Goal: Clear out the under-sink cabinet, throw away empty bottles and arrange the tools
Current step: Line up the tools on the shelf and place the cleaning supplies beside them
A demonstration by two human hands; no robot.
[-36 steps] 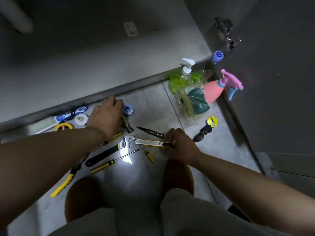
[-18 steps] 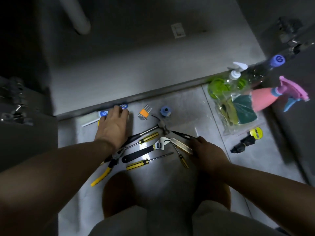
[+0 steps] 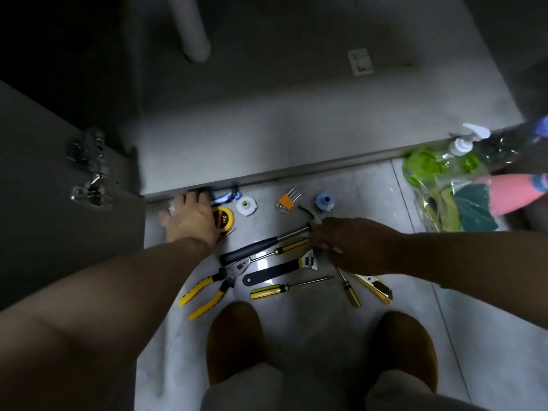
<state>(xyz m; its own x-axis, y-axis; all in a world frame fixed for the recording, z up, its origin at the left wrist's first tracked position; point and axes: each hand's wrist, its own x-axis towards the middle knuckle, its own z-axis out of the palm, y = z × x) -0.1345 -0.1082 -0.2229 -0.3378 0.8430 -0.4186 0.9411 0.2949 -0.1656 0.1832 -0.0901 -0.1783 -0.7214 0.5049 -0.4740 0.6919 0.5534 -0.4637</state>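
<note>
Tools lie on the tile floor in front of the open under-sink cabinet. My left hand rests flat, fingers spread, beside a yellow tape measure, with something white half hidden under it. My right hand hovers over the head end of the black-handled hammer and the adjustable wrench; its fingers are hidden. A yellow utility knife lies just below that hand. Yellow pliers, two long screwdrivers and a short screwdriver lie around them.
An orange hex key set, a blue roll and a white roll sit near the cabinet edge. A pump bottle, pink spray bottle and bagged sponges are at right. The cabinet door stands at left, a pipe inside.
My right hand has let go of the utility knife, which now lies on the floor, and moved up to the hammer head. My left hand shifted left past the tape measure.
</note>
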